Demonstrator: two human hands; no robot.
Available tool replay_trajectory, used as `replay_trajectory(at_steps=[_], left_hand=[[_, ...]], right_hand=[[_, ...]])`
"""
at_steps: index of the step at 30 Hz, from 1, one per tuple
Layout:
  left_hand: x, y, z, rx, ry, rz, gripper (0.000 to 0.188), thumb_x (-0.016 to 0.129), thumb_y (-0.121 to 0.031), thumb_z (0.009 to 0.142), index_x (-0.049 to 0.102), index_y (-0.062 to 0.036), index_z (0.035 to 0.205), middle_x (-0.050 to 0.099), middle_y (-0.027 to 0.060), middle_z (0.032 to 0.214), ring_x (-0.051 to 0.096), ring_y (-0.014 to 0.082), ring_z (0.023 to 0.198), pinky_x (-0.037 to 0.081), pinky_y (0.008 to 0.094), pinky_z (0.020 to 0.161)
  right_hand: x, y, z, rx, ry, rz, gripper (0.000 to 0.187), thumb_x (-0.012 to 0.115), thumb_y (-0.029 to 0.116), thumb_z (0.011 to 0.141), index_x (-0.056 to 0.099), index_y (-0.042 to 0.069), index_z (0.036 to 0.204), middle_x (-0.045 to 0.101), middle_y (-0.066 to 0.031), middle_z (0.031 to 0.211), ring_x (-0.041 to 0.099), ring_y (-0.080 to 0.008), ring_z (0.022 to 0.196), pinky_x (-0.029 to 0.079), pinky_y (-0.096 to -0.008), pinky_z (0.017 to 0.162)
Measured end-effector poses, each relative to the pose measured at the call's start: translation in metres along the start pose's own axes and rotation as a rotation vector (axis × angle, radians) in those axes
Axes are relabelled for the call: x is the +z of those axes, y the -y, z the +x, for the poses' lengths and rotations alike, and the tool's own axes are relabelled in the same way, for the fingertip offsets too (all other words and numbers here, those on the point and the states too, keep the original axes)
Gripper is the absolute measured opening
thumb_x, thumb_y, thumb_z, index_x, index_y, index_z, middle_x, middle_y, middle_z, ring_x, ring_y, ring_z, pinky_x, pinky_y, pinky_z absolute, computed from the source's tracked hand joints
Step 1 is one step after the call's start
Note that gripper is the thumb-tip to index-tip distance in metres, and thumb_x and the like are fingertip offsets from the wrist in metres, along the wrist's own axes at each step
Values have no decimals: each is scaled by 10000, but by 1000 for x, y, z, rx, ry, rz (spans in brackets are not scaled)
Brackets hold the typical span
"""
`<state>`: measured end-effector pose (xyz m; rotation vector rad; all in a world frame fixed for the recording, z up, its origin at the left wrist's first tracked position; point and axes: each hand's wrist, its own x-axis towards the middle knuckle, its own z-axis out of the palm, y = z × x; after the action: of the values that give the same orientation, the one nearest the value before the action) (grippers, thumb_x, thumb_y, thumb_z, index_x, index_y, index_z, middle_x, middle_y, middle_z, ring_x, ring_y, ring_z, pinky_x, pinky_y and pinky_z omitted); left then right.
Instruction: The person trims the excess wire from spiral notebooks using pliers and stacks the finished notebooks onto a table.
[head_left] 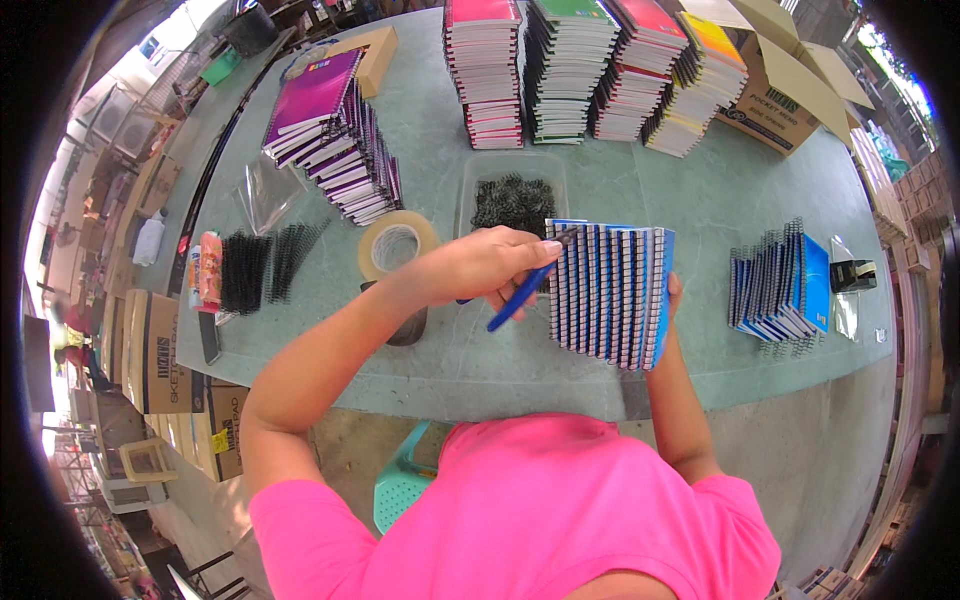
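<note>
My left hand (495,262) is closed around a blue-handled hand tool (518,298), whose tip meets the wire spirals at the top left of a bundle of blue spiral notebooks (610,292). The bundle stands on edge just above the table. My right hand (672,300) grips the bundle from behind on its right side; only its fingertips show. Behind the bundle lies a clear plastic tray of black wire coils (513,200).
A roll of brown tape (397,245) lies left of my left hand. Another set of blue notebooks (780,290) rests to the right. Purple notebooks (335,135), tall notebook stacks (560,70), a cardboard box (785,85) and black spiral bindings (262,268) sit around the green table (440,350).
</note>
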<state>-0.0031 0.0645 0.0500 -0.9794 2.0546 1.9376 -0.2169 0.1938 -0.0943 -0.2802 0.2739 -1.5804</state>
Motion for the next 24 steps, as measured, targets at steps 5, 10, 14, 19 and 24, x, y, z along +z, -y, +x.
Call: replay_trajectory(at_steps=[5, 10, 14, 19, 24], left_hand=[[1, -2, 2, -150, 167, -413, 456, 388, -411, 891, 507, 8, 1024, 596, 202, 808, 613, 292, 686, 497, 352, 611], [19, 10, 6, 305, -456, 843, 403, 431, -381, 869, 518, 2, 958, 586, 229, 773, 574, 356, 748, 447, 404, 644], [-2, -12, -4, -55, 33, 298, 500, 429, -454, 865, 561, 20, 949, 595, 202, 807, 609, 284, 778, 486, 354, 661], [4, 3, 4, -96, 250, -408, 572, 367, -463, 888, 511, 72, 1031, 590, 193, 860, 617, 312, 798, 497, 397, 730], [8, 6, 4, -153, 349, -604, 532, 367, -444, 894, 509, 53, 1018, 588, 197, 883, 615, 319, 807, 494, 410, 722]], right_hand=[[-1, -2, 1, -2, 59, 8, 667, 654, 364, 664, 458, -31, 1164, 552, -193, 1090, 577, -304, 930, 491, -427, 794], [5, 3, 1, 27, 21, -24, 656, 657, 340, 666, 455, -45, 1158, 556, -197, 1079, 585, -296, 913, 508, -415, 763], [0, 2, 0, 8, -78, -74, 700, 682, 349, 630, 451, -38, 1164, 565, -196, 1054, 591, -302, 884, 509, -419, 756], [6, -3, -7, 41, -4, -34, 719, 666, 369, 630, 437, -34, 1180, 546, -202, 1089, 578, -307, 920, 499, -423, 778], [9, -7, -8, 64, 23, -32, 715, 652, 377, 642, 432, -32, 1187, 545, -204, 1089, 578, -310, 923, 497, -423, 784]])
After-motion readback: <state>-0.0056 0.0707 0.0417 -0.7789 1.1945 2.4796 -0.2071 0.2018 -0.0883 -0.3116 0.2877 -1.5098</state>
